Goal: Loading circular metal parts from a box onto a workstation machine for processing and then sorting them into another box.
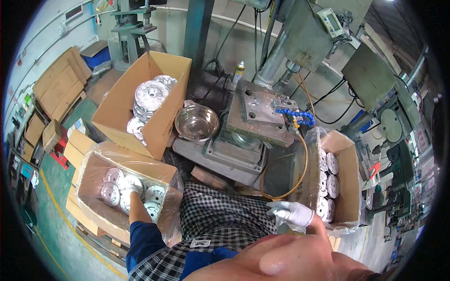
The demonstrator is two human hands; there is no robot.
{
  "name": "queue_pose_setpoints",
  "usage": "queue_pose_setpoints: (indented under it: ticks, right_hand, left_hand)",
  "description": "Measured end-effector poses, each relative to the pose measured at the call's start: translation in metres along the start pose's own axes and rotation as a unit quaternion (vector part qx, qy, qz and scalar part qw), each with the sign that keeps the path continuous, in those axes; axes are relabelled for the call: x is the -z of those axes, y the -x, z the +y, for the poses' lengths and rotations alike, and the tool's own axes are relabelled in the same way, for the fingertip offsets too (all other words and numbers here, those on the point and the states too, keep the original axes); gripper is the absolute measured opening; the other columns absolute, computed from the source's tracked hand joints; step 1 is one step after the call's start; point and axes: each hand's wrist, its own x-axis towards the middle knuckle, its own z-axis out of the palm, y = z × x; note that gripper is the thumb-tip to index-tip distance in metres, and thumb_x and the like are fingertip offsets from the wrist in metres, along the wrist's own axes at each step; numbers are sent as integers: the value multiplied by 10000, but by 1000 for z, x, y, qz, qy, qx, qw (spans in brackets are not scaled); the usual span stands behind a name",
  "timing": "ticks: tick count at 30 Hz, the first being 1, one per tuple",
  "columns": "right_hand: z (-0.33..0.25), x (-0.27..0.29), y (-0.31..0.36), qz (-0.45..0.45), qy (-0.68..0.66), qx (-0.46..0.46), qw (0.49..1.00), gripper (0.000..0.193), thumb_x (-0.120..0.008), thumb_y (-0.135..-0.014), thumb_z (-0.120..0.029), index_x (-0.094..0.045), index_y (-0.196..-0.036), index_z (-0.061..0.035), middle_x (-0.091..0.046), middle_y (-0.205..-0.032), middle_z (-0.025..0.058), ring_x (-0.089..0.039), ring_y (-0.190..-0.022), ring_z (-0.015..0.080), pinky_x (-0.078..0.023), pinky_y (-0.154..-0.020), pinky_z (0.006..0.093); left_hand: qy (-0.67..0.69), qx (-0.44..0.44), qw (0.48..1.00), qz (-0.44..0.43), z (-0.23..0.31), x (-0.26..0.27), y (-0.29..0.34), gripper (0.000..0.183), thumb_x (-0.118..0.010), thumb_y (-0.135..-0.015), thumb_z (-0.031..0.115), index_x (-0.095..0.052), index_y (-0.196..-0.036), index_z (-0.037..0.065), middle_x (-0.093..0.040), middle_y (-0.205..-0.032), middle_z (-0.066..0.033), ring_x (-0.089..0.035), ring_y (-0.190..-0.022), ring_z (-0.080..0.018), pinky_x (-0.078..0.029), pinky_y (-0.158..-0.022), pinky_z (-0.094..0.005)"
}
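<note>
My left arm reaches down into a plastic-lined cardboard box [154, 170] at the lower left, which holds several round silvery metal discs with holes [154, 194]. At its end, my white-gloved left hand [132, 186] is among these discs. Its fingers blend into the pale metal, so whether it grips one is hidden. My right hand [296, 213], also in a white glove, hangs beside the checkered apron [220, 208]. Its fingers are stretched toward the left and nothing shows in them.
A taller cardboard box [117, 114] with stacked metal wheel parts [151, 96] stands behind. In the middle are a steel bowl [197, 122] and a drill press table [262, 107] with a blue coolant hose [300, 114]. Another lined box [347, 159] with discs stands right. A spray can [239, 72] is behind.
</note>
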Motion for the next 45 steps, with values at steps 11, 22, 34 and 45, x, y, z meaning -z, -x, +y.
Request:
queue_pose_setpoints:
  ticks: [11, 22, 34, 45]
  right_hand:
    - [21, -7, -10, -14, -8, 25, 1000, 438, -545, -936, -278, -491, -1300, -40, -621, -1130, 72, -567, -995, 112, -487, -799, 272]
    - [39, -11, -15, -55, -90, 18, 994, 451, -563, -929, -252, -472, -1303, -16, -634, -1087, 64, -580, -793, 98, -488, -727, 253]
    - [59, -26, -31, -17, -166, -2, 986, 625, -619, -873, -352, -418, -1310, 48, -620, -1040, 124, -595, -756, 165, -527, -720, 344]
    - [49, -30, -31, -58, -103, 29, 993, 619, -588, -881, -439, -483, -1285, 18, -627, -1018, 77, -564, -755, 105, -467, -691, 235]
  left_hand:
    - [476, 293, 823, 104, 2, -26, 28, 893, -541, -718, 656, -400, -1366, 58, -493, -1300, -208, -479, -1202, -344, -351, -1016, -462]
    - [453, 255, 838, 168, 45, -106, 33, 939, -632, -701, 584, -333, -1398, 31, -358, -1417, -209, -300, -1336, -336, -224, -1108, -392]
    - [543, 241, 786, 172, 40, -57, 17, 780, -576, -757, 544, -429, -1346, 53, -441, -1363, -177, -395, -1280, -302, -312, -1051, -384]
    - [649, 411, 640, 22, -80, -171, 19, 929, -476, -697, 785, -562, -1246, 41, -546, -1268, -181, -508, -1184, -291, -375, -997, -397]
